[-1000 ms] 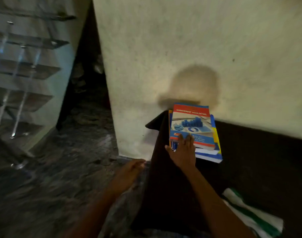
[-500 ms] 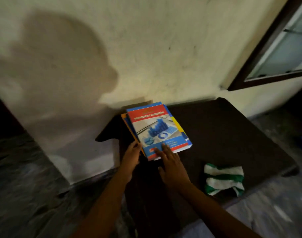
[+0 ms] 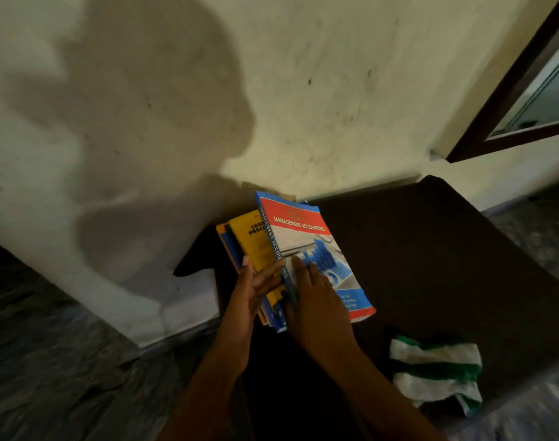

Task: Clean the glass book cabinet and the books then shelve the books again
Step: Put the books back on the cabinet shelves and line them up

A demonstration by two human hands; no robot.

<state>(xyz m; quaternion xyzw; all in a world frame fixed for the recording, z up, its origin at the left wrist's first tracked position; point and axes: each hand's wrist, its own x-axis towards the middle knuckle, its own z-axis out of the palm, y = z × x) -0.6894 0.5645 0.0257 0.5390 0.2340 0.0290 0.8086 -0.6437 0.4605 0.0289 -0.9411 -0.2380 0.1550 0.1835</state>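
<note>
At the desk [image 3: 431,249] corner by the wall: book stack, Management Accounting book [image 3: 307,237] on top, spine edge tipped up off the yellow book [image 3: 252,240].

Left hand [image 3: 256,291]: fingers straight, under the raised spine.

Right hand [image 3: 316,300]: fingers flat on the top cover, grasping nothing.

Striped cloth [image 3: 437,374] lies apart on the desk, unheld.

Judged step: separating the top book for wiping or shelving. Next move calls for a firm grasp round its spine, then a lift clear.

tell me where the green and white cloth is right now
In the head view the cloth lies crumpled at lower right on the dark table, right of the right hand and apart from the book stack.
</note>
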